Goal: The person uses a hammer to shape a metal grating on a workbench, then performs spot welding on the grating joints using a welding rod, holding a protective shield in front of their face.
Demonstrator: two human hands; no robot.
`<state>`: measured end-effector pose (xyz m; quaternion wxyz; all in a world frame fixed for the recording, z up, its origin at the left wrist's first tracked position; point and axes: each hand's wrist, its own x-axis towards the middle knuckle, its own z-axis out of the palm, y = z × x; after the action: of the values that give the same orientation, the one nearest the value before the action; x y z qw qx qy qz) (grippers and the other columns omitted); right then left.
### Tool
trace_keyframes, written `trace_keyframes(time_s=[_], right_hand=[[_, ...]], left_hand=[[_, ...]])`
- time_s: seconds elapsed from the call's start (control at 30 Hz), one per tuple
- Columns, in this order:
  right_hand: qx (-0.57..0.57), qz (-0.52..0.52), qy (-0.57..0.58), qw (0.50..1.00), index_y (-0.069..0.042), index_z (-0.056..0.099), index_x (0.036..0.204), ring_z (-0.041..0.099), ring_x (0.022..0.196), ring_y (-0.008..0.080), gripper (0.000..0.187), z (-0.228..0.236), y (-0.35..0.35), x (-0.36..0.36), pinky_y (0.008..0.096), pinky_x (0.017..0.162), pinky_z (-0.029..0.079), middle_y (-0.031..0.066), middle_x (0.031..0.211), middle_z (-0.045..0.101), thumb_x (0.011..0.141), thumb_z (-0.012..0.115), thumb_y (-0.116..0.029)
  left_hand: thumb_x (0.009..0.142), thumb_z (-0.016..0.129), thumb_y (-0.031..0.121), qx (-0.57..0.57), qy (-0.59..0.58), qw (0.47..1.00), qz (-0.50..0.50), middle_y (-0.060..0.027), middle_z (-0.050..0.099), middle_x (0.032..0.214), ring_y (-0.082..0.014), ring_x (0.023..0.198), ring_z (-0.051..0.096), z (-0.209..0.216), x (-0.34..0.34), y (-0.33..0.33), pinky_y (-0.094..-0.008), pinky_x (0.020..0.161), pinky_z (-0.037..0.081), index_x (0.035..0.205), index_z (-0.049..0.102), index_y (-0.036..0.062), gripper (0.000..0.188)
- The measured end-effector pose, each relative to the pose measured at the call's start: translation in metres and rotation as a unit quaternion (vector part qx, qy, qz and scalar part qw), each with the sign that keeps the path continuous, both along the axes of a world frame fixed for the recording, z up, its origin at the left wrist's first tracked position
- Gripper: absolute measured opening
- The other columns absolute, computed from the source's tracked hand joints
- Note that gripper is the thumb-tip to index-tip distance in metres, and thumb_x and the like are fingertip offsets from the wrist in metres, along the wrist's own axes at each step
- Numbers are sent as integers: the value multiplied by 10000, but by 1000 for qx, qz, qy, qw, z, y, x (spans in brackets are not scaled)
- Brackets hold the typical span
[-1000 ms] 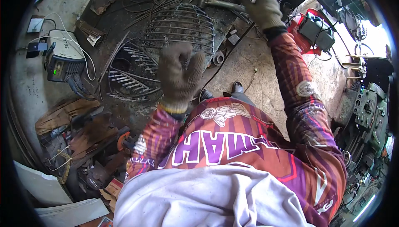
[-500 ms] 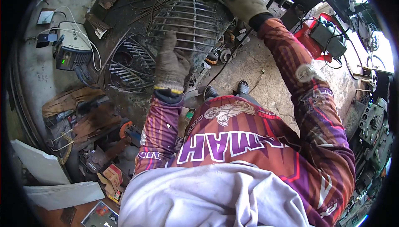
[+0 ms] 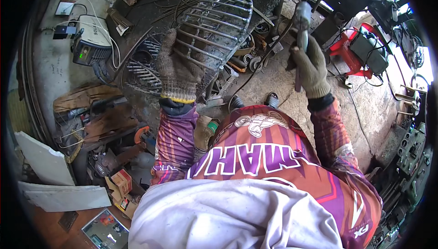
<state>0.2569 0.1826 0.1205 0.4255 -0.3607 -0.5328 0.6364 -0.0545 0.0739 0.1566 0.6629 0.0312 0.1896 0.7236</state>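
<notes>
Steel grate [image 3: 214, 24] hangs tilted in the L grip [image 3: 178, 73], clenched at its near-left edge; R grip [image 3: 312, 69] grasps the hammer [image 3: 303, 39], head up, well apart. IMO an off-line blow could catch the L grip, it's so nr the bars. Tight on the L, w/ another barred piece [image 3: 143, 70]; bare floor [image 3: 365, 94] gives room R.

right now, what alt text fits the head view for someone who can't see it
A person's gloved left hand holds a rounded grate of metal bars, while the gloved right hand grips a hammer. A white and black machine with cables sits at upper left.
</notes>
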Motion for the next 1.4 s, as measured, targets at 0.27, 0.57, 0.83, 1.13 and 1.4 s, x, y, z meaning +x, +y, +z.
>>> trace_keyframes(time_s=[0.27, 0.57, 0.83, 1.13, 1.4], right_hand=[[117, 110, -89, 983, 6, 464, 1356, 547, 745, 94, 494, 11, -39, 26, 261, 646, 478, 53, 950, 589, 949, 611, -232], [128, 95, -144, 977, -2, 538, 1293, 647, 847, 198, 434, 39, -54, 9, 308, 762, 508, 134, 997, 655, 970, 614, -282], [285, 75, -236, 926, -12, 566, 1248, 689, 909, 275, 399, 49, -50, -15, 364, 798, 533, 136, 993, 680, 933, 651, -241], [311, 32, -54, 948, 13, 561, 1243, 685, 889, 211, 350, 62, -46, -18, 328, 782, 540, 122, 1022, 681, 958, 613, -184], [294, 56, -100, 949, 12, 578, 1209, 699, 847, 261, 358, 43, -57, -33, 337, 748, 546, 136, 983, 688, 910, 665, -163]], left_hand=[[1014, 466, 314, 8, 7, 1000, 14, -268, 663, 1144, -371, 892, 714, -5, 5, 1, -477, 689, 639, 1244, 592, -45, 444], [990, 545, 232, -66, 66, 990, 109, -197, 691, 1104, -295, 891, 722, 5, 41, 12, -398, 690, 655, 1157, 626, -26, 317], [938, 637, 193, -58, 99, 991, 72, -122, 711, 1022, -250, 847, 719, 4, 36, 6, -366, 684, 650, 1080, 647, 41, 208], [916, 668, 195, -167, 114, 960, 192, -89, 716, 966, -207, 815, 708, 15, 32, 3, -352, 634, 626, 1012, 654, 75, 154], [939, 630, 218, -197, 145, 946, 211, -68, 715, 932, -198, 769, 704, 33, 39, 10, -298, 559, 599, 1020, 654, 79, 163]])
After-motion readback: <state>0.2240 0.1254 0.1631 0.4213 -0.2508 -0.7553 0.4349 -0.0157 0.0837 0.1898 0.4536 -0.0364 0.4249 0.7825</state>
